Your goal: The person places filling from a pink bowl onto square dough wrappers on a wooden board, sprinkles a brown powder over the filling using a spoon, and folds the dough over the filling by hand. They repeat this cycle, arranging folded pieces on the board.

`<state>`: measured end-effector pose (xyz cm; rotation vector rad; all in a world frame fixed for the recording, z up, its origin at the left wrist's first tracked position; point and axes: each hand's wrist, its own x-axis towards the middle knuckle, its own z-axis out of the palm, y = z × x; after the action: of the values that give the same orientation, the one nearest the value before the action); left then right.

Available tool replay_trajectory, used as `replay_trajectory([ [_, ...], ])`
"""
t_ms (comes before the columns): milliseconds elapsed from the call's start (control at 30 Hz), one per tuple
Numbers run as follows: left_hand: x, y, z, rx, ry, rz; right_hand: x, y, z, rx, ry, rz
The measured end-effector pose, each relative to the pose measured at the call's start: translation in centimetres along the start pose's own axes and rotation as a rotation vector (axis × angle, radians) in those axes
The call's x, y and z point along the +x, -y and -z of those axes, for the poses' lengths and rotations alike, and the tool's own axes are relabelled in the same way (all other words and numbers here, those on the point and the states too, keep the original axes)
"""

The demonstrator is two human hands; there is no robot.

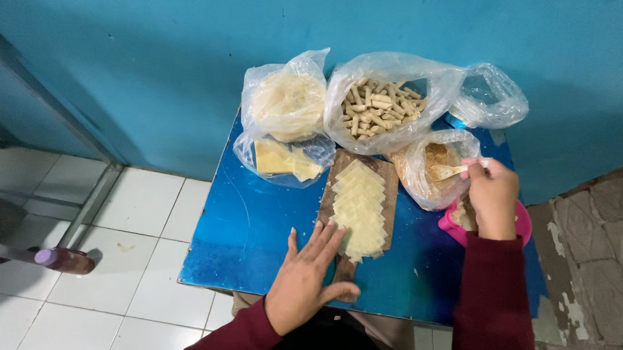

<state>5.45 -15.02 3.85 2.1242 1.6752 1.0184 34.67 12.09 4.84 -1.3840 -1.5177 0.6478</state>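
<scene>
Rolled-snack bag (381, 104) (empty bag (493, 99) beside)

Sleeves: dark maroon, long, plain, ending at both wrists just behind each grip.
Hands: bare, no gloves.

A wooden cutting board (390, 173) lies lengthwise on the blue counter (253, 221), carrying overlapping pale yellow dough squares (359, 208). A small spoon (450, 170) tilts into a crumb-filled plastic bag (423, 180).

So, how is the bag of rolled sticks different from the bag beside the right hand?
The bag of rolled sticks holds many pale brown sticks; the bag of crumbs holds loose brown crumbs. The stick bag lies untouched at the back, while the right hand holds a spoon in the crumb bag. Both are clear, open plastic on the blue table.
</scene>
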Motion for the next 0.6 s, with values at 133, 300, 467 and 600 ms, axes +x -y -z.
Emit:
replay_trajectory([
  [133,0.1,-0.1,0.4,-0.116,-0.135,0.04,-0.1,0.3,0.3,0.046,-0.03,-0.01],
  [300,0.3,0.3,1.2,-0.152,-0.265,0.05,-0.1,-0.1,0.7,0.041,-0.053,0.005],
  [467,0.1,0.4,1.9,-0.125,-0.329,0.107,0.1,-0.2,1.4,0.08,-0.07,0.163],
  [600,0.2,0.2,2.2,-0.133,-0.328,0.069,-2.1,1.6,2.1,0.327,-0.099,0.065],
])
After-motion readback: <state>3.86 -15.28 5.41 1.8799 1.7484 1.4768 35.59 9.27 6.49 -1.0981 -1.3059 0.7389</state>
